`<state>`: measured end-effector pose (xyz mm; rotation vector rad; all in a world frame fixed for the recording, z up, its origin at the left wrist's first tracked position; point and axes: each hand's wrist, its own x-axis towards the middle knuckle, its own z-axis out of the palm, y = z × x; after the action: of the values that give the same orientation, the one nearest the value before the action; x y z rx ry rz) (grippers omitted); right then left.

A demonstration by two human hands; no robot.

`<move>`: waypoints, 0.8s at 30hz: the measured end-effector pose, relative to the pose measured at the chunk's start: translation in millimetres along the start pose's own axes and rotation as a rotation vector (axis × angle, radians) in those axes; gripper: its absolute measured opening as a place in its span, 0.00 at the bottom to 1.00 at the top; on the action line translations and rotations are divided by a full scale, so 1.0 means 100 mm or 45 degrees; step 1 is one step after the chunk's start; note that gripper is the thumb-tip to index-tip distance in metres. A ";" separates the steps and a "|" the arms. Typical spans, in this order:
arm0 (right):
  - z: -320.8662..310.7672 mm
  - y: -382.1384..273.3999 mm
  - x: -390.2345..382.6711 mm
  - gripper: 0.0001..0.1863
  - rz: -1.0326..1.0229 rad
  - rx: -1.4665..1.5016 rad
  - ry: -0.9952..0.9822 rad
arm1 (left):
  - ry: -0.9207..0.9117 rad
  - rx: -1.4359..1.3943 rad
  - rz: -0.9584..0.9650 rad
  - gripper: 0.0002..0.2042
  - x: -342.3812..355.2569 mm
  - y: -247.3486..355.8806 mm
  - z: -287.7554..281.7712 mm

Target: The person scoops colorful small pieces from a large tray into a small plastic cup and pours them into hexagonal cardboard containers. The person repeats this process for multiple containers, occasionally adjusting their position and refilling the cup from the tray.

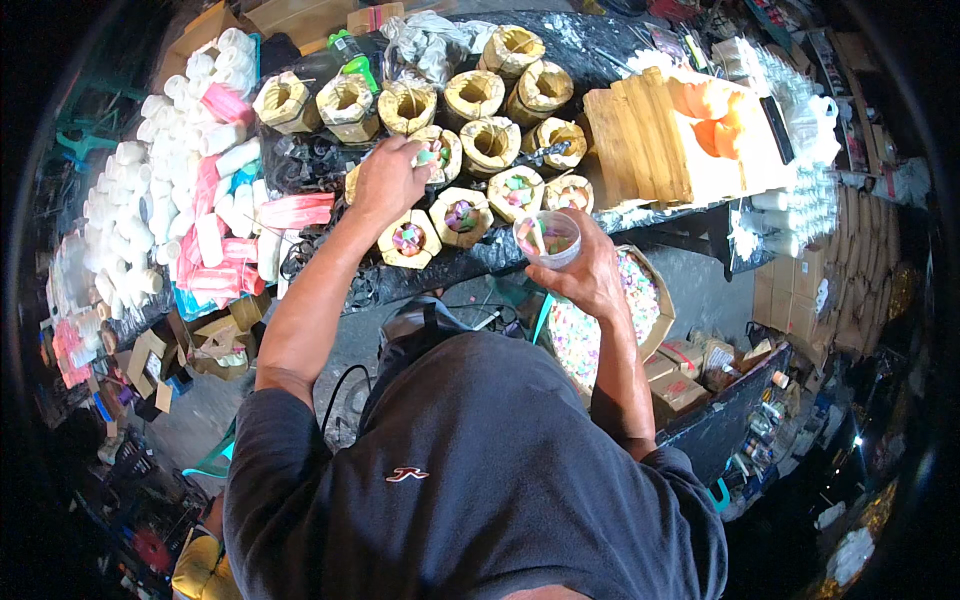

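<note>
My right hand (592, 268) is closed round a clear plastic cup (563, 258) with small coloured pieces inside. My left hand (393, 180) reaches over the bench, its curled fingertips at the mouth of a pale yellow mould (452, 146) that has coloured bits in it. What those fingers pinch, if anything, is hidden. Nearer to me, a mould (430, 256), a second one (480, 222) and a third (530, 208) also contain coloured pieces. Several hollow moulds stand behind, among them one at the back (400, 95).
White cylindrical pieces (120, 210) and pink packets (295, 211) are heaped at left. Yellow wooden slats (640, 140) lie to the right beside orange pieces (720, 130). Below my right forearm, a large box (660, 310) holds pastel scraps. A green bottle (358, 68) lies at the back.
</note>
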<state>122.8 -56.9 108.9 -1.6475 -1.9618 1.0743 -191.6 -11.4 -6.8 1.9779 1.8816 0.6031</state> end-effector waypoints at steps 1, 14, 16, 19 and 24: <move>0.00 0.01 -0.01 0.31 -0.019 -0.009 0.008 | 0.011 -0.087 -0.011 0.20 0.02 -0.03 -0.02; 0.03 0.13 -0.09 0.47 -0.022 0.352 0.040 | -0.282 -0.530 0.333 0.32 -0.09 0.79 -0.50; 0.13 0.10 -0.12 0.50 0.041 0.787 0.049 | -0.671 -0.629 0.336 0.56 -0.31 1.18 -0.51; 0.14 -0.13 -0.14 0.52 -0.123 0.767 -0.019 | -0.357 -1.213 0.347 0.59 -0.69 1.24 0.14; 0.10 -0.21 -0.25 0.32 -0.250 0.805 0.343 | -0.391 -1.089 0.338 0.52 -0.70 1.31 0.08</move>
<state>108.5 -84.2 122.7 -1.1574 -1.3803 1.1644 -78.1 -88.9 49.7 1.6020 0.9340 0.9174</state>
